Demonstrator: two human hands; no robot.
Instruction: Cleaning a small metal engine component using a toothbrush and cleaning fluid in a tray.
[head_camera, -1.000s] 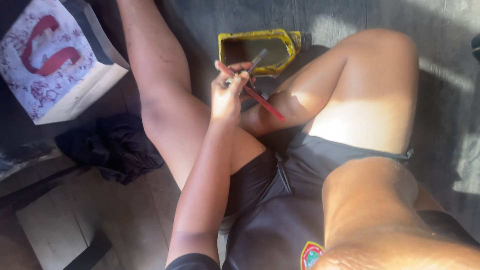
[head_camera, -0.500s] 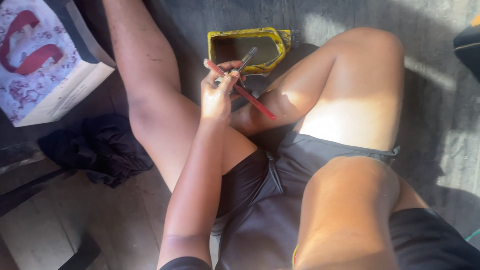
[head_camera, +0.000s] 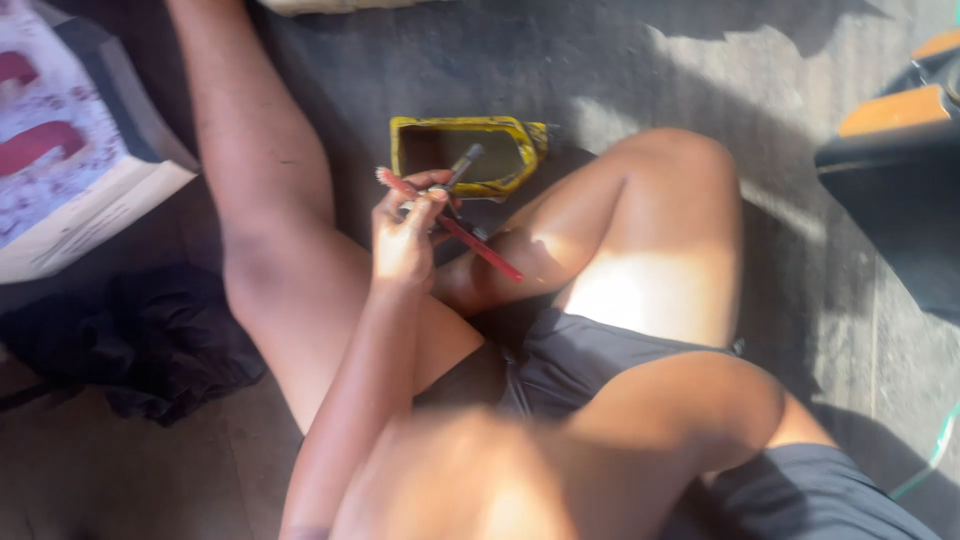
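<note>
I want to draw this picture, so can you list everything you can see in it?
Brushes: two, one red-handled, one dark, in the left hand.
Tray: one, yellow rim, dark inside, on the floor beyond the hand.
Floor: grey, partly sunlit.
Box: one, white with red marks, far left.
Cloth: one, black, crumpled, lower left.
Dark object with orange strips: one, right edge.
Shorts: dark.
Left hand: raised between the legs.
Right hand: not visible.
</note>
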